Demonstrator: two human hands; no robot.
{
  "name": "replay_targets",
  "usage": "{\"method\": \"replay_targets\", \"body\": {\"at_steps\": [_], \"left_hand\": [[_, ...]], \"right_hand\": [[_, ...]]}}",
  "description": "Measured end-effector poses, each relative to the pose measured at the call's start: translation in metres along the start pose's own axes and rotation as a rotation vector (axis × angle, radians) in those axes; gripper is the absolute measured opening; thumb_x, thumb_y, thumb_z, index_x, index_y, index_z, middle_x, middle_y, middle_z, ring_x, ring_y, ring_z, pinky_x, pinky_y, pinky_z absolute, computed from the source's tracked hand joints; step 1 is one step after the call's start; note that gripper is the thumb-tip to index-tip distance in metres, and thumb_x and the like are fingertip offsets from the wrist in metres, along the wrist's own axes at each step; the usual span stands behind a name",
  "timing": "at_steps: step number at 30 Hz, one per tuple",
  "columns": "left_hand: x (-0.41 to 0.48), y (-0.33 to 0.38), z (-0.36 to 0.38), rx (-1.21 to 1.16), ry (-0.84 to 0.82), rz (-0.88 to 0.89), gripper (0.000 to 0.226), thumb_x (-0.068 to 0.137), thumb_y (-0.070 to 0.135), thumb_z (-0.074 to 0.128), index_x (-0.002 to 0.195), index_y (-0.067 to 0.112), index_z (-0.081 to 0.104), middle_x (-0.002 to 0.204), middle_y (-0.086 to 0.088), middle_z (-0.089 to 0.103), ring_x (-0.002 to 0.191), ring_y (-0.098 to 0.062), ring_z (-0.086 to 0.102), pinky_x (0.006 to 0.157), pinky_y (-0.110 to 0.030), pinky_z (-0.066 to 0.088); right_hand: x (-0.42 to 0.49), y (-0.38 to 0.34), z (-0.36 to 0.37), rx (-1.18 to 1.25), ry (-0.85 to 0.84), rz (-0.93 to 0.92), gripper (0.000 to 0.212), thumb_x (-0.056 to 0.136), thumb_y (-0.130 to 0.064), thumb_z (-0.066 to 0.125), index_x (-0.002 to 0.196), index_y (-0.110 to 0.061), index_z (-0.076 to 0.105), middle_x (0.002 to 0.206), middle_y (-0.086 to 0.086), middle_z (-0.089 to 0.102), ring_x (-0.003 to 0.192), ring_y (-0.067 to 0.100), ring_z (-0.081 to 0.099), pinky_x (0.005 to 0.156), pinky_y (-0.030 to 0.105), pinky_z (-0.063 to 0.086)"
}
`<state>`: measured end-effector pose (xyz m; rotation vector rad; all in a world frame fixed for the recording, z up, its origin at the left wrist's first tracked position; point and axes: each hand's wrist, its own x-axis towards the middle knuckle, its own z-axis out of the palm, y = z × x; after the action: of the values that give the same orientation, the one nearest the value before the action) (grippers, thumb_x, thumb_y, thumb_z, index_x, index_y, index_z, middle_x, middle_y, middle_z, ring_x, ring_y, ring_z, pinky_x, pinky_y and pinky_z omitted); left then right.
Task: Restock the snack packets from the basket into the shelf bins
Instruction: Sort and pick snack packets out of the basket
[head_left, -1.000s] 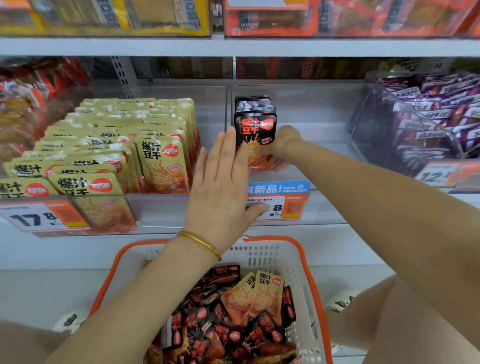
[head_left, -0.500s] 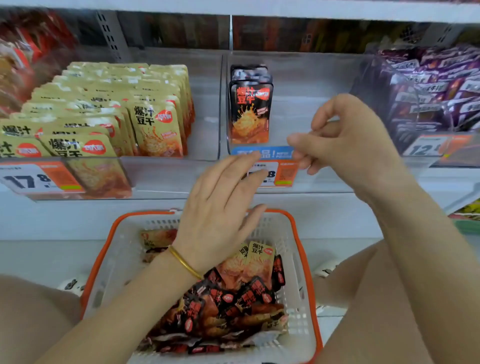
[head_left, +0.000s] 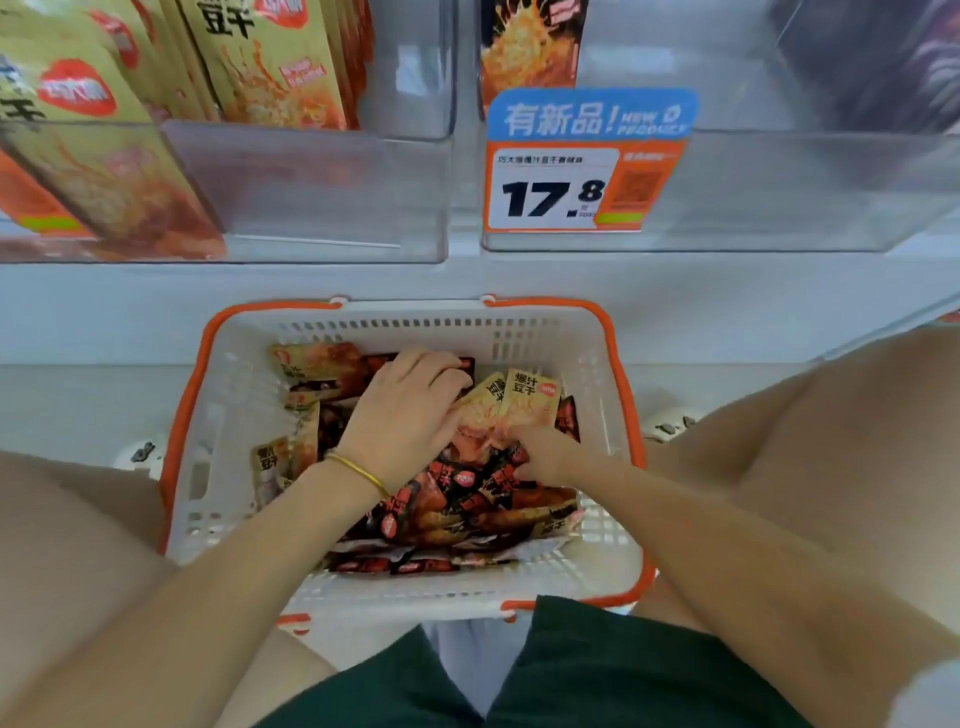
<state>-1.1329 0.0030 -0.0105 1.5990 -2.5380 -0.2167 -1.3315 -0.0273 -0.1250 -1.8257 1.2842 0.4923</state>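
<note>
Both grips have come down from the shelf and are now inside the basket (head_left: 244, 415). Half a second ago the right grip (head_left: 545, 452) was up by the bin and the left grip (head_left: 405, 410) hung over the basket's far edge.

Now the left grip lies palm down on the pile of snack packets (head_left: 467, 499). Its fingers bend down over a dark packet near the far wall. I cannot tell if it is grasping that packet or only pressing on it. A thin gold bracelet (head_left: 358, 470) sits on that wrist.

The right grip reaches in from the right side, just beside the left one. Its fingertips are tucked into the pile under a yellow packet (head_left: 530, 395), so I cannot tell if it is grasping anything.

Both arms stretch forward and down, between two bare knees. The basket sits on the floor right below the shelf.

Up on the shelf, the left bin (head_left: 311, 182) holds rows of yellow packets (head_left: 260, 62). The right bin (head_left: 779, 192) has a dark packet (head_left: 524, 47) standing at its left side, behind a price tag (head_left: 571, 166) that says 17.8.
</note>
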Motion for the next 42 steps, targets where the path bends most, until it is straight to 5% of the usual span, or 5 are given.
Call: {"method": "replay_targets", "body": {"at_steps": [8,17,33,37,42], "left_hand": [[-0.001,-0.007,0.007,-0.105,0.0,-0.048,0.033,0.074,0.011,0.074,0.105,0.006,0.066,0.112,-0.012,0.063,0.106,-0.035,0.057,0.088,-0.047,0.051],[0.004,0.002,0.007,-0.31,-0.18,-0.194,0.051,0.092,0.035,0.056,0.138,0.019,0.043,0.139,0.001,0.046,0.127,-0.02,0.04,0.105,-0.034,0.035],[0.021,0.05,-0.116,-1.054,0.187,-0.252,0.01,0.085,0.009,0.066,0.08,0.016,0.061,0.064,0.012,0.067,0.059,0.001,0.058,0.06,-0.012,0.046],[0.03,0.059,-0.156,-0.852,0.471,-0.131,0.011,0.092,0.026,0.058,0.083,0.02,0.059,0.066,0.015,0.061,0.062,0.002,0.054,0.061,-0.01,0.04],[0.063,0.042,-0.173,-0.102,0.703,-0.048,0.054,0.086,0.045,0.052,0.124,0.006,0.053,0.127,-0.012,0.051,0.12,-0.026,0.044,0.101,-0.03,0.027]], "right_hand": [[0.022,-0.004,0.031,0.019,0.121,0.09,0.017,0.09,-0.004,0.053,0.106,-0.009,0.053,0.114,0.015,0.059,0.103,0.029,0.056,0.077,0.03,0.043],[-0.034,-0.037,-0.086,0.244,0.273,-0.254,0.015,0.091,-0.008,0.057,0.106,-0.009,0.059,0.105,0.001,0.059,0.098,0.012,0.052,0.072,0.011,0.037],[-0.181,-0.071,-0.137,0.993,0.221,-0.464,0.028,0.074,-0.009,0.073,0.1,-0.017,0.064,0.09,-0.001,0.07,0.08,0.014,0.067,0.068,0.034,0.057],[-0.223,-0.072,-0.19,1.03,0.402,-0.543,0.024,0.059,-0.006,0.079,0.08,-0.016,0.073,0.075,-0.002,0.071,0.062,0.011,0.066,0.059,0.029,0.056],[-0.22,-0.088,-0.276,1.033,0.765,-0.452,0.005,0.088,-0.018,0.062,0.084,-0.018,0.061,0.071,-0.005,0.068,0.063,0.008,0.062,0.054,0.02,0.053]]}}
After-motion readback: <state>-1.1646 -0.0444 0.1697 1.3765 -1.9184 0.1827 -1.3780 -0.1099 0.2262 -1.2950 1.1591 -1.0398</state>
